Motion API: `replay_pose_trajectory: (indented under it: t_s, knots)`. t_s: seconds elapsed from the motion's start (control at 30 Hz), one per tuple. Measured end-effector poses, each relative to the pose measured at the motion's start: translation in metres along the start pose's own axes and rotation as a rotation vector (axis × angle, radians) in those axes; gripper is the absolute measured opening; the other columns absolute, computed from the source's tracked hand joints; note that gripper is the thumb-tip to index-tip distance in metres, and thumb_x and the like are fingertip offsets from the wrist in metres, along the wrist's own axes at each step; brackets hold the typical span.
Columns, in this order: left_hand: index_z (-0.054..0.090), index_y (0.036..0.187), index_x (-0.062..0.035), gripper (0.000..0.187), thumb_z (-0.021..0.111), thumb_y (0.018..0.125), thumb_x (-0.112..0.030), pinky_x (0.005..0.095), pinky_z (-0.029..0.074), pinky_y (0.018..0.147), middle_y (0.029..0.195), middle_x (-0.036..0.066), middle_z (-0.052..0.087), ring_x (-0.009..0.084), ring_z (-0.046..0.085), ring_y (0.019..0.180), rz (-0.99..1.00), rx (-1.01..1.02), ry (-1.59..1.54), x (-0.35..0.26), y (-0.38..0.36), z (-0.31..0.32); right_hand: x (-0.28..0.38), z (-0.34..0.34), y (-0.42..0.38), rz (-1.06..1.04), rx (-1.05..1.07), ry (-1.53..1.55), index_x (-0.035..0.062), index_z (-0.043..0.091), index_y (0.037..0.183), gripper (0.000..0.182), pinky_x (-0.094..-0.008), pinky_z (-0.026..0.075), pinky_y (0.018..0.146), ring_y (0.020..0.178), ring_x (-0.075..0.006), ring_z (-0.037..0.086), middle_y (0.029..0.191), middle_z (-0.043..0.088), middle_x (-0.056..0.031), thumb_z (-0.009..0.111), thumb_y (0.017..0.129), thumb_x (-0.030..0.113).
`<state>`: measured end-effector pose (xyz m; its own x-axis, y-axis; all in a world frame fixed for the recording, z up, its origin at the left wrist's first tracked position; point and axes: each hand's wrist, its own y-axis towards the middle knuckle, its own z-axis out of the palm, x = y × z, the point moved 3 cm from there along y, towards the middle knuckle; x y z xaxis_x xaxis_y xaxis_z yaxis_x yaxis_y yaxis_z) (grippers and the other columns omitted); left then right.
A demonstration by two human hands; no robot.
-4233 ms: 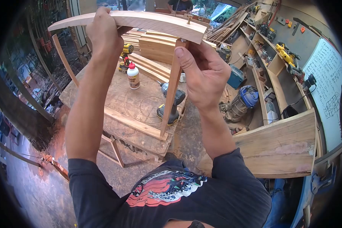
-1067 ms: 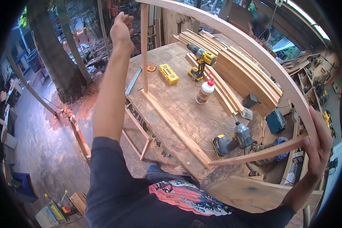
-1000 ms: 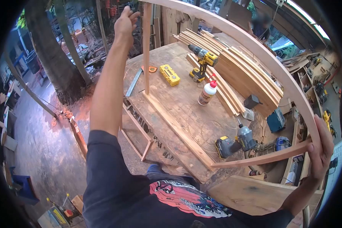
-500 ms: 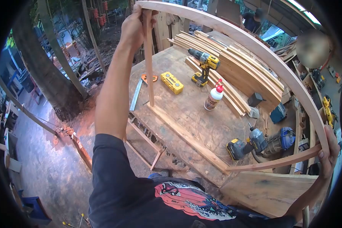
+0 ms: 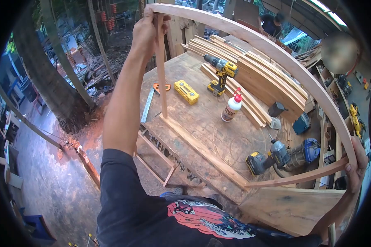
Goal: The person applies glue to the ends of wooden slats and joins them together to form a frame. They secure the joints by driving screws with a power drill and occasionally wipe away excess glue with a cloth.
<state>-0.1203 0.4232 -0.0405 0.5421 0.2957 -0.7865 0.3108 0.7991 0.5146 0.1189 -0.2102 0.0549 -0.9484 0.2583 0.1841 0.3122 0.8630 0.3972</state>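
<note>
A rectangular wooden frame stands upright on the workbench (image 5: 185, 111), its bottom rail resting near the front edge. The fingers of my left hand (image 5: 146, 36) are wrapped round the upper left corner, where the long top rail (image 5: 259, 36) meets an upright. My right hand (image 5: 360, 160) grips the opposite upper corner, its thumb on the near side. Through the frame I see a white glue bottle with a red cap (image 5: 231, 108), a yellow-and-black drill (image 5: 221, 74), a yellow case (image 5: 186, 91) and an orange-handled square (image 5: 148, 103).
Long wooden strips (image 5: 255, 74) lie stacked across the back of the bench. An impact driver (image 5: 268, 158) stands near the right upright, beside a blue-and-grey power tool (image 5: 307, 152). A wide board (image 5: 288, 206) is at the lower right. A person (image 5: 272, 24) is in the background.
The view has tipped slightly, so the frame and bench items sit a little lower in it. Both hands keep their hold on the frame's corners.
</note>
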Motion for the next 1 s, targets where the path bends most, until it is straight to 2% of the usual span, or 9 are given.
replay_pose_trajectory:
  t_s: [0.33, 0.4, 0.47, 0.57, 0.63, 0.77, 0.87, 0.97, 1.0]
  knots:
    - [0.067, 0.115, -0.0022, 0.045, 0.039, 0.112, -0.037, 0.0294, 0.047, 0.069, 0.091, 0.007, 0.068, 0.0145, 0.058, 0.076, -0.044, -0.007, -0.043, 0.0, -0.002, -0.002, 0.004, -0.001, 0.009, -0.033, 0.011, -0.068, -0.0024, 0.055, 0.144, 0.077, -0.0437, 0.042, 0.103, 0.12, -0.0333, 0.057, 0.14, 0.057, -0.0235, 0.066, 0.087, 0.048]
    - [0.068, 0.115, -0.0005, 0.039, 0.049, 0.108, -0.033, 0.0307, 0.046, 0.071, 0.094, 0.006, 0.067, 0.0165, 0.057, 0.078, 0.135, -0.199, 0.165, 0.018, 0.017, -0.028, 0.008, -0.003, 0.013, -0.042, 0.04, -0.096, -0.0028, 0.055, 0.143, 0.079, -0.0439, 0.042, 0.103, 0.12, -0.0336, 0.057, 0.139, 0.057, -0.0237, 0.067, 0.085, 0.05]
    - [0.057, 0.133, 0.0066, 0.052, 0.059, 0.1, -0.033, 0.041, 0.044, 0.102, 0.131, 0.017, 0.061, 0.0301, 0.058, 0.117, 0.611, -0.427, 0.85, -0.019, -0.022, -0.017, 0.027, 0.003, 0.019, -0.052, 0.03, 0.036, -0.004, 0.056, 0.142, 0.072, -0.0426, 0.043, 0.103, 0.119, -0.0325, 0.059, 0.133, 0.06, -0.0234, 0.068, 0.086, 0.039]
    - [0.052, 0.141, 0.0044, 0.068, 0.076, 0.085, -0.024, 0.0457, 0.043, 0.106, 0.135, 0.019, 0.059, 0.0344, 0.055, 0.127, 1.153, 0.056, 0.635, -0.087, -0.112, 0.091, 0.06, 0.008, 0.033, -0.117, 0.037, 0.071, -0.0056, 0.058, 0.138, 0.06, -0.0385, 0.048, 0.096, 0.111, -0.0301, 0.063, 0.123, 0.065, -0.022, 0.069, 0.086, 0.022]
    - [0.051, 0.145, 0.0009, 0.079, 0.082, 0.075, -0.021, 0.0476, 0.045, 0.105, 0.134, 0.02, 0.06, 0.0343, 0.057, 0.126, 1.289, 0.431, 0.702, -0.119, -0.161, 0.162, 0.067, 0.005, 0.049, -0.255, 0.131, 0.082, -0.0057, 0.059, 0.138, 0.057, -0.0362, 0.05, 0.087, 0.101, -0.0274, 0.066, 0.116, 0.067, -0.0198, 0.07, 0.087, 0.018]
    - [0.06, 0.137, -0.0045, 0.078, 0.086, 0.063, -0.011, 0.0446, 0.05, 0.098, 0.124, 0.019, 0.066, 0.0354, 0.063, 0.114, 1.106, 0.825, 0.849, -0.122, -0.21, 0.252, 0.049, 0.011, 0.042, -0.374, 0.145, 0.137, -0.007, 0.06, 0.136, 0.059, -0.0346, 0.052, 0.081, 0.093, -0.0277, 0.068, 0.114, 0.069, -0.0223, 0.072, 0.084, 0.019]
    - [0.068, 0.119, -0.01, 0.062, 0.084, 0.059, -0.006, 0.038, 0.053, 0.081, 0.109, 0.008, 0.072, 0.0278, 0.069, 0.095, 1.25, 0.629, 0.904, -0.108, -0.208, 0.264, 0.047, 0.016, 0.045, -0.434, 0.098, 0.355, -0.0089, 0.059, 0.137, 0.06, -0.0337, 0.053, 0.077, 0.093, -0.0272, 0.069, 0.115, 0.068, -0.0234, 0.075, 0.086, 0.018]
    - [0.071, 0.105, -0.0068, 0.047, 0.081, 0.06, -0.001, 0.0365, 0.054, 0.076, 0.096, 0.008, 0.073, 0.0279, 0.07, 0.087, 1.251, 0.511, 0.853, -0.109, -0.216, 0.27, 0.034, 0.013, 0.033, -0.645, 0.082, 0.091, -0.0076, 0.051, 0.145, 0.075, -0.0336, 0.056, 0.077, 0.094, -0.0267, 0.071, 0.123, 0.066, -0.0265, 0.081, 0.084, 0.024]
    - [0.071, 0.105, -0.0068, 0.047, 0.081, 0.06, -0.001, 0.0365, 0.054, 0.076, 0.096, 0.008, 0.073, 0.0279, 0.07, 0.087, 1.253, 0.509, 0.881, -0.108, -0.219, 0.274, 0.021, 0.014, 0.027, -0.712, -0.059, 0.233, -0.0061, 0.044, 0.15, 0.086, -0.0349, 0.057, 0.078, 0.096, -0.027, 0.071, 0.128, 0.063, -0.0274, 0.082, 0.083, 0.032]
